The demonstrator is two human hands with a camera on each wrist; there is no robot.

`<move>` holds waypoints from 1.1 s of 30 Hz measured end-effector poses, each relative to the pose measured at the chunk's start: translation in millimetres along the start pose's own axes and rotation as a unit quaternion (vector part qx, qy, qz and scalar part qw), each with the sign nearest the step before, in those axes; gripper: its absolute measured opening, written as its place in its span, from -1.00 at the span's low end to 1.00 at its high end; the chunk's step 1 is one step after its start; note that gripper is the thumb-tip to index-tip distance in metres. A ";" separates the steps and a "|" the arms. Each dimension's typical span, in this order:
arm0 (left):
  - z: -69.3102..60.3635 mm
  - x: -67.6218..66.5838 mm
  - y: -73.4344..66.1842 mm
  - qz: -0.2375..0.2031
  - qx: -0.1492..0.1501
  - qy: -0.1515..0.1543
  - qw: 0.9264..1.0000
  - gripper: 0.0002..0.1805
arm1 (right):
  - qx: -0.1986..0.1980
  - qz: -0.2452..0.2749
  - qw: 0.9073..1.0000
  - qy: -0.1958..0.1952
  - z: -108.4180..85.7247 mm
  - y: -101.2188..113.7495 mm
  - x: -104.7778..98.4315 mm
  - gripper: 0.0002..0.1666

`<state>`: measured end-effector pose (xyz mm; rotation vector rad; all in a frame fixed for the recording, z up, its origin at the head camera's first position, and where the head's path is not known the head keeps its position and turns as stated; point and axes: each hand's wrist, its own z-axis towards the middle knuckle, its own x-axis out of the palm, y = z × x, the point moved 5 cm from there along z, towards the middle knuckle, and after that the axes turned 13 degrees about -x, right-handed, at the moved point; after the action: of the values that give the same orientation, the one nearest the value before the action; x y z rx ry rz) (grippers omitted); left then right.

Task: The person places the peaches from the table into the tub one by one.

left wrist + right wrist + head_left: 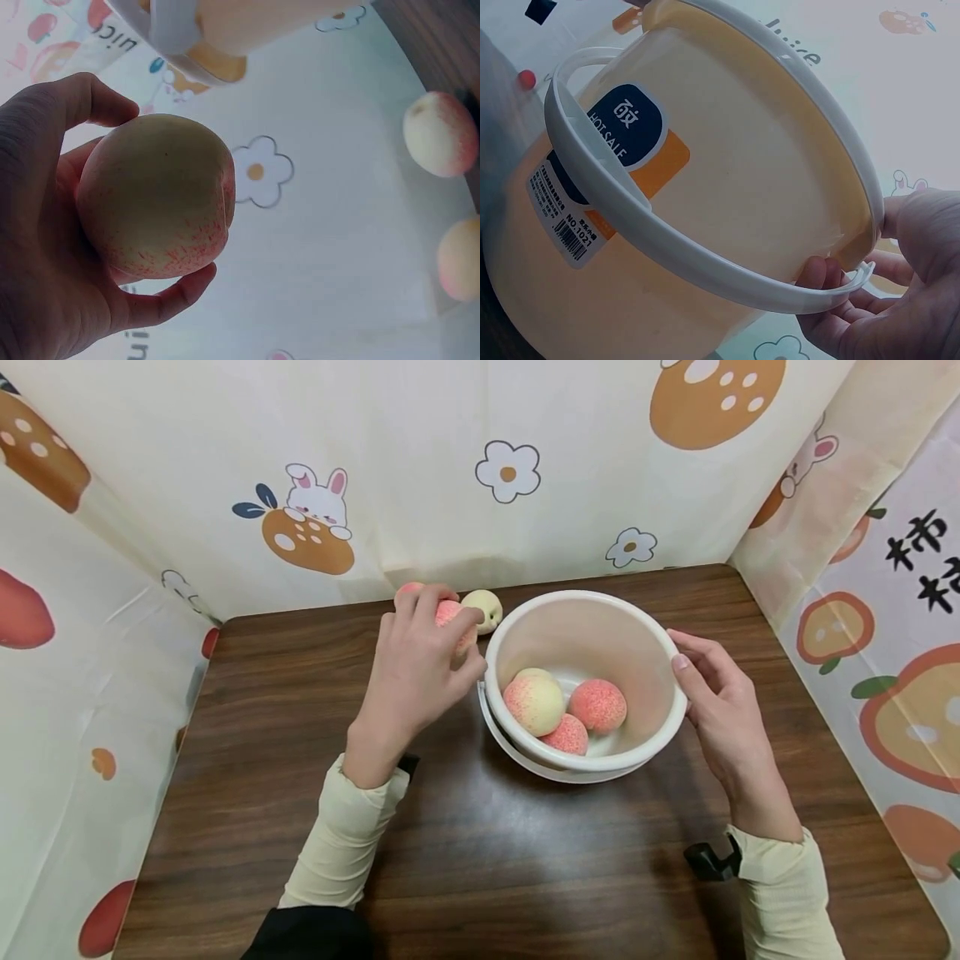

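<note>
My left hand (412, 664) grips a pink and cream peach (157, 195), its thumb and fingers curved round the sides. This hand is just left of a white plastic bucket (637, 635), above the table. My right hand (720, 710) pinches the bucket's right rim between thumb and fingers. In the right wrist view its fingers are also at the end of the white handle (705, 262), which hangs down round the bucket's front. Inside the bucket lie a large cream and pink peach (534, 703) and two pinker ones, a round peach (598, 705) and a smaller-looking peach (566, 737).
Behind my left hand, at the table's back edge, are a pale peach (483, 610) and a pink peach (410, 587), partly hidden. A patterned curtain (420, 468) rises behind the brown wooden table (285, 693). The bucket's side bears a printed label (630, 124).
</note>
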<state>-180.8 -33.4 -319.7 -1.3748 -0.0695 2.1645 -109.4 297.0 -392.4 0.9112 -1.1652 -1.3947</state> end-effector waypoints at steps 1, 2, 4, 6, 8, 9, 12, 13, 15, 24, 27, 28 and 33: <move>0.4 -0.7 -2.8 0.001 0.005 0.000 1.000 -0.69 | -0.001 0.001 1.000 0.000 0.1 0.2 -0.2 -0.49; 0.5 -1.4 -5.9 0.002 0.011 -0.001 1.000 -0.68 | -0.001 0.000 1.000 0.000 0.2 0.3 -0.4 -0.49; 0.3 -2.7 -12.1 0.000 0.021 0.000 1.000 -0.67 | -0.002 -0.001 1.000 0.000 0.3 0.5 -0.5 -0.50; -0.1 -3.8 -18.1 -0.008 0.027 0.003 1.000 -0.67 | -0.001 0.001 1.000 -0.001 0.3 0.4 -0.4 -0.50; 0.2 -3.9 -23.9 -0.016 0.034 0.007 0.999 -0.66 | -0.002 0.001 1.000 -0.002 0.5 0.7 -0.6 -0.50; 0.5 -3.6 -26.5 -0.020 0.037 0.010 0.999 -0.66 | -0.002 0.001 1.000 -0.002 0.6 0.9 -0.6 -0.50; 1.6 -1.6 -33.3 -0.035 0.045 0.017 0.998 -0.64 | -0.001 0.001 1.000 -0.001 1.0 0.7 -0.5 -0.49; 1.7 -0.6 -35.3 -0.040 0.049 0.021 0.998 -0.63 | -0.001 0.002 1.000 -0.001 1.0 0.4 -0.4 -0.49; 1.5 1.2 -39.1 -0.049 0.057 0.028 0.997 -0.63 | 0.001 0.005 1.000 -0.001 0.8 -0.1 -0.1 -0.49; 3.6 11.7 -55.9 -0.073 0.096 0.057 0.991 -0.67 | -0.007 0.012 1.000 -0.002 0.6 0.2 0.4 -0.48; 5.2 17.5 -61.0 -0.073 0.107 0.070 0.989 -0.68 | -0.008 0.010 1.000 -0.001 0.9 0.4 0.5 -0.49; 5.8 19.8 -62.5 -0.073 0.110 0.075 0.988 -0.68 | -0.008 0.009 1.000 -0.001 1.0 0.4 0.4 -0.49; 10.5 31.7 -71.1 -0.063 0.121 0.108 0.985 -0.69 | -0.005 0.006 1.000 -0.001 0.5 0.3 -0.2 -0.49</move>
<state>-168.8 44.2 -316.8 -1.4127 0.1777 1.8407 -109.7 297.3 -391.9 0.8949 -1.1627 -1.3908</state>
